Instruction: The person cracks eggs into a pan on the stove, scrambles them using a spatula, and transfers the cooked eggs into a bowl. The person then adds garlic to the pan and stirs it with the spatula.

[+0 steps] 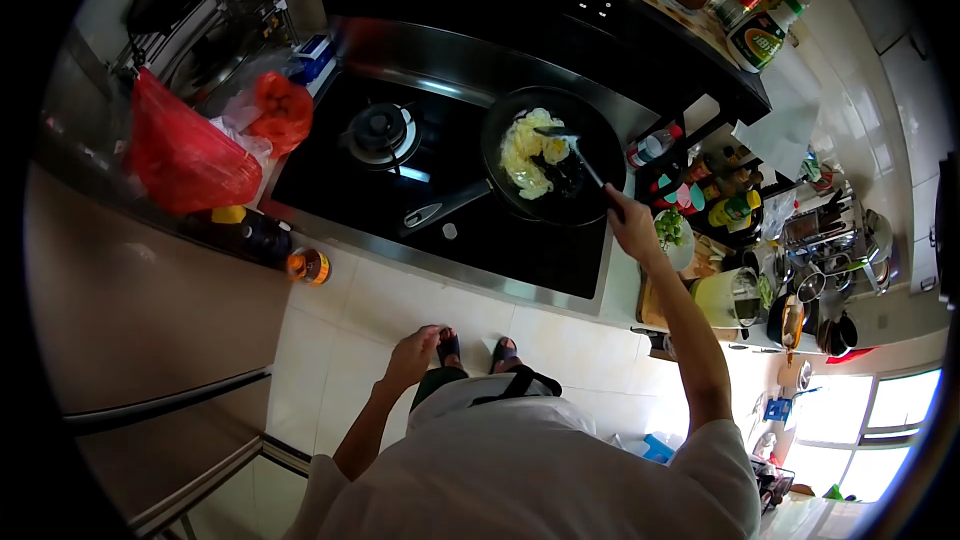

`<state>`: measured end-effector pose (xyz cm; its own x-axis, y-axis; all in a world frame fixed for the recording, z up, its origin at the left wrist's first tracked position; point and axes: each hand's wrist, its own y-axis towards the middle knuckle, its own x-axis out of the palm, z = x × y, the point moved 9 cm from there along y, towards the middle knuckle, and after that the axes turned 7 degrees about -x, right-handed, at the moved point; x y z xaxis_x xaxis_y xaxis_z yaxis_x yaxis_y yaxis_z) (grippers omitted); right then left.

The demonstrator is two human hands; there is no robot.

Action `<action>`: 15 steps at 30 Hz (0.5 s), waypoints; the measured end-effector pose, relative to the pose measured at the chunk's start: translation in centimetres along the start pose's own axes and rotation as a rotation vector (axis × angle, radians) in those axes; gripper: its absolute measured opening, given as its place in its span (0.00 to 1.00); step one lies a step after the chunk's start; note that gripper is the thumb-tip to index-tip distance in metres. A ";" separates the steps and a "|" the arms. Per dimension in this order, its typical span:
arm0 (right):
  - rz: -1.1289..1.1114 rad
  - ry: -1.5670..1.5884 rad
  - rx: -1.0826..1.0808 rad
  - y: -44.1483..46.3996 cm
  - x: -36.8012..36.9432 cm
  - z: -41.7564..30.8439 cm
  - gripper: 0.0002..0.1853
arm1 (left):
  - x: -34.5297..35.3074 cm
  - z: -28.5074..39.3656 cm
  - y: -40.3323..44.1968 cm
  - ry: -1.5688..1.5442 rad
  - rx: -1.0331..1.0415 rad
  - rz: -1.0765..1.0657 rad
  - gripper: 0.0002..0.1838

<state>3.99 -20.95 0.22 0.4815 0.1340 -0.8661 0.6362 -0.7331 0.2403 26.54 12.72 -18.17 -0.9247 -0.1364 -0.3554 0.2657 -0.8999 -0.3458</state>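
My right hand (632, 227) is closed round the handle of a spatula (590, 165). The spatula's dark blade rests among pale yellow scrambled eggs (522, 155) in a black frying pan (590, 202). The pan sits over the right side of a black gas stove (340, 180), its handle (445, 208) pointing to the lower left. My left hand (410, 355) hangs in front of my body, away from the stove. It holds nothing that I can see, and its fingers are loosely extended.
An unused-looking burner (380, 130) is left of the pan. A red plastic bag (180, 150) hangs at the left, near a bottle (308, 266). On the right counter stand a plate of chopped greens (672, 230), a pitcher (725, 297) and several condiment bottles. A range hood (450, 0) overhangs the back.
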 end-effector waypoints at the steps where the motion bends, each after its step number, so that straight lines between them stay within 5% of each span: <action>1: -0.028 -0.067 0.012 -0.1 -0.4 0.3 0.24 | -0.3 -1.2 -0.1 0.017 -0.002 0.024 0.17; 15: -0.345 -0.322 0.101 -1.1 0.7 0.3 0.23 | 0.7 -0.3 2.8 -0.100 0.018 0.098 0.15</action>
<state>3.46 -20.30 -0.79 0.0314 0.1797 -0.9832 0.6568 -0.7453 -0.1152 26.74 10.19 -19.67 -0.9173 -0.2636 -0.2985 0.3519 -0.8873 -0.2980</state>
